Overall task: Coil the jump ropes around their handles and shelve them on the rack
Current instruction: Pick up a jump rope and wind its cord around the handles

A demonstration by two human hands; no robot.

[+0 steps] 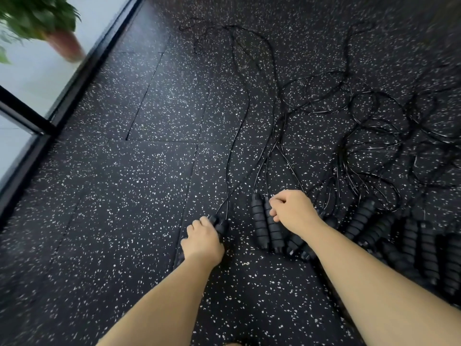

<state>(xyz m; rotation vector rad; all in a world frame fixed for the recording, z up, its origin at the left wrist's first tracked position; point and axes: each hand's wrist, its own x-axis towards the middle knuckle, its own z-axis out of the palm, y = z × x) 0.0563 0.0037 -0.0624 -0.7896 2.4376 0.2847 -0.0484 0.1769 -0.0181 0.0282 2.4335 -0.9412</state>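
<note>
— Head view, item one: hands?
— Your left hand (203, 242) curls round two black handles (221, 227) on the speckled floor (119, 196). Your right hand (293, 212), just beside, has its fingers curled on a second pair of handles (260, 224).
— Item two: ropes?
— Cords (361, 113) uncoiled and tangled ahead of you. Spare handles (424, 243) in a row at your right. Potted plant (57, 33) far left.

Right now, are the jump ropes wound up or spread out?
Spread out. The black cords lie in loose, tangled loops across the floor, none visibly wound round the handles.
</note>
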